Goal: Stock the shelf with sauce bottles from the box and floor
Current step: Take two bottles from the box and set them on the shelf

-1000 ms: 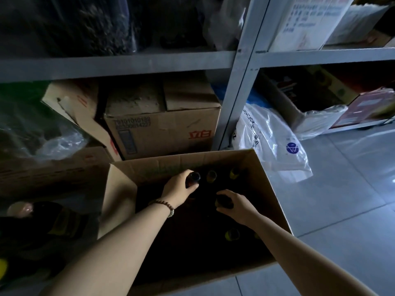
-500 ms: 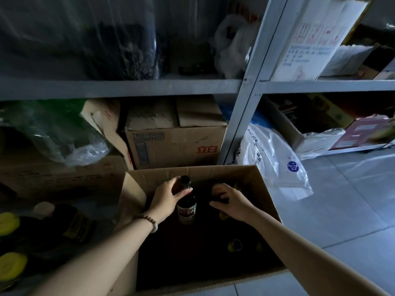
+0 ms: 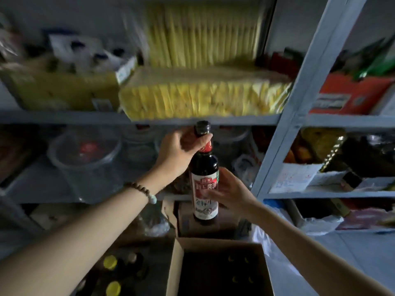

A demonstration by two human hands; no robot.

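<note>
A dim storeroom, lined with grey steel shelving [image 3: 64,117] over a pale tiled floor [image 3: 352,253]. At nine o'clock, a clear plastic tub [image 3: 85,150] sits on the middle shelf. At twelve, a stack of yellow packets [image 3: 203,97] fills the shelf above. A slanted upright post [image 3: 299,103] divides the racks at two o'clock.

At centre, a person holds one dark sauce bottle [image 3: 204,162] upright in front of the middle shelf, its black cap level with the shelf edge above. The left hand [image 3: 179,152], a bead bracelet [image 3: 141,191] on its wrist, comes in from eight o'clock. It is curled tight round the bottle's neck just under the cap. The right hand [image 3: 230,193], coming in from four o'clock, lays its fingers across the red-and-white label. Blur hides how far they curl, so I cannot tell if it clasps or merely steadies.

At seven o'clock, two yellow-capped bottles [image 3: 110,262] stand on the floor among darker ones too dim to count. At six, the open cardboard box [image 3: 174,270] shows about four faint caps in its dark interior.
</note>
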